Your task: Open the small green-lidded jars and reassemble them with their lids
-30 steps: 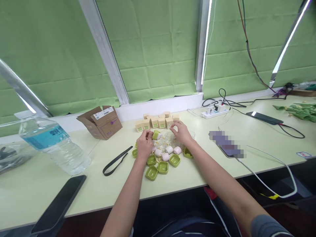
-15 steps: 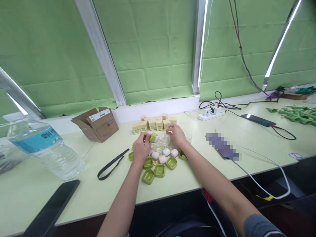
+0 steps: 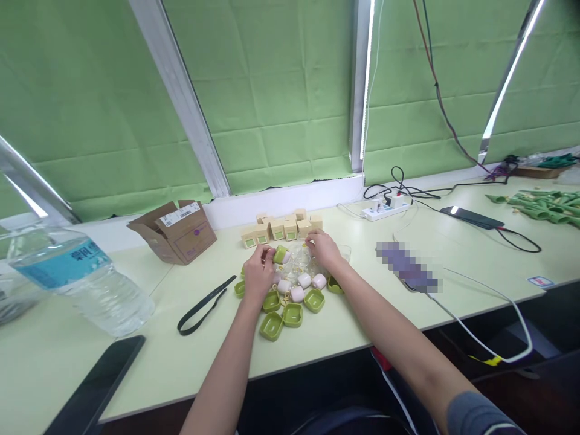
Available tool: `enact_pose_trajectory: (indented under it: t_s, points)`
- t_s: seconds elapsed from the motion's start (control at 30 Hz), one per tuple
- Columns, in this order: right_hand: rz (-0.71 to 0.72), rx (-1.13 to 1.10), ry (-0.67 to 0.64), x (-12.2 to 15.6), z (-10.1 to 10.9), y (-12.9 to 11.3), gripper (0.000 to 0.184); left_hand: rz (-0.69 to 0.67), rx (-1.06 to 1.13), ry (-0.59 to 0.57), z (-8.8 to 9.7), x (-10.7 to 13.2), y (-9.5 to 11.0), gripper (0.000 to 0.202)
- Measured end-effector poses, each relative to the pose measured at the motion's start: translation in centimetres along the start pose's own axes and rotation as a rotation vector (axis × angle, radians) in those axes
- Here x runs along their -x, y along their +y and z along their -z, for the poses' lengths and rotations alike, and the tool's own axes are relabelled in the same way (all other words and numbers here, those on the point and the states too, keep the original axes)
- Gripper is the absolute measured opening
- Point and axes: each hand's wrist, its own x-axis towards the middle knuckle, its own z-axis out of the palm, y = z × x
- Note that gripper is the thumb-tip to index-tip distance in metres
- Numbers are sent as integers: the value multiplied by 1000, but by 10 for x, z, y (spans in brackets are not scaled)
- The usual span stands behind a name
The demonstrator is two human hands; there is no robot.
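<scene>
My left hand is closed on a small green-and-white case, held just above the table. My right hand rests with curled fingers on a heap of clear plastic bags beside it; whether it grips one is hard to see. Below the hands lie several open green cases and a few white cases. Behind them stands a row of small tan boxes.
A cardboard box stands at the back left, a water bottle and a black phone at the near left, a black strap between. To the right lie a blurred phone with white cable, a power strip and green parts.
Both hands have stayed over the bags and cases with only small finger movement. The view has shifted slightly, so everything sits a little further left.
</scene>
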Motion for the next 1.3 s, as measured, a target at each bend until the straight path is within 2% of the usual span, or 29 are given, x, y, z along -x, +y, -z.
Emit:
enact_pose_trajectory:
  t_s: [0.23,0.47,0.73,0.97,1.07,1.2,1.3]
  points:
    - [2,5,47,1,4,0,20,5,-2,7,-1,0,-1,21]
    - [-49,87,-102,-2,6,0,23,3,-7,9,-1,0,1,19]
    - [-47,121,-164,3,10,-8,26,9,-30,-1,0,0,3,20]
    - [-41,126,-168,5,11,-10,32,7,-27,-30,0,0,4,21]
    - [32,79,-110,7,16,-13,30,-4,-27,-34,0,1,4,23]
    - [206,-86,-10,16,28,-24,24,-4,3,-36,-1,1,3,23]
    - [343,-271,-56,27,36,-37,26,14,16,-28,0,2,3,24]
